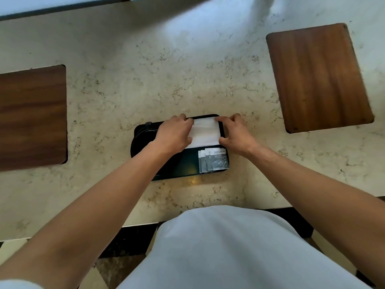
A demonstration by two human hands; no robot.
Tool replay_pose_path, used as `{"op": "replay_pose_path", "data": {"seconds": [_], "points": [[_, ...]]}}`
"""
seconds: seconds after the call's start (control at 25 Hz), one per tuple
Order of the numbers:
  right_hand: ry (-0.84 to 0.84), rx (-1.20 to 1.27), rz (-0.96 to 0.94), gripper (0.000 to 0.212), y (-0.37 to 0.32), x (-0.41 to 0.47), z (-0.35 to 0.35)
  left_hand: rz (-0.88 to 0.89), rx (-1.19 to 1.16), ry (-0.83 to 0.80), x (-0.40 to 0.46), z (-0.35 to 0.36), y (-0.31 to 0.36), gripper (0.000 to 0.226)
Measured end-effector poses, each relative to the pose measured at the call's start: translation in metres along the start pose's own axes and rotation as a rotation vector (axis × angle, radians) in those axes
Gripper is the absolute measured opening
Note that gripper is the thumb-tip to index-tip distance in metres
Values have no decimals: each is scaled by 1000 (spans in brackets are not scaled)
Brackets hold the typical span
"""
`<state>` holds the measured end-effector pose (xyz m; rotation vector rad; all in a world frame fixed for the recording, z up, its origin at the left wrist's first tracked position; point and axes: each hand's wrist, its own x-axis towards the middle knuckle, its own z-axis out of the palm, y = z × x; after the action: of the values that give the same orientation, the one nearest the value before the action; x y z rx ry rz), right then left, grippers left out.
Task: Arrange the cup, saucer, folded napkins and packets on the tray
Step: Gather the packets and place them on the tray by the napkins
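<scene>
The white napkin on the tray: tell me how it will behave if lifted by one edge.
The white napkin looks thin and soft, so it would probably droop and may unfold. It seems very light, so it could slide on the smooth dark tray. That may be why the left hand and right hand hold opposite edges.

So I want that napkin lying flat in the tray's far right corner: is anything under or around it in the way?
Nothing visible blocks it. The white napkin already lies on the tray, with the left hand and right hand at its sides. The packets sit nearer, clear of it.
</scene>
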<state>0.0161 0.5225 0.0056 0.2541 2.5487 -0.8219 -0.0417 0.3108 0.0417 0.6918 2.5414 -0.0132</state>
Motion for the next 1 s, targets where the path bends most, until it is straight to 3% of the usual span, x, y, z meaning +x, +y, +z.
{"op": "replay_pose_path", "data": {"seconds": [0.28, 1.0], "points": [[-22, -18, -11, 76, 1, 5, 3, 16, 136, -3, 0, 3, 2, 59], [-66, -77, -50, 82, -1, 7, -4, 11, 209, 22, -3, 7, 1, 58]]}}
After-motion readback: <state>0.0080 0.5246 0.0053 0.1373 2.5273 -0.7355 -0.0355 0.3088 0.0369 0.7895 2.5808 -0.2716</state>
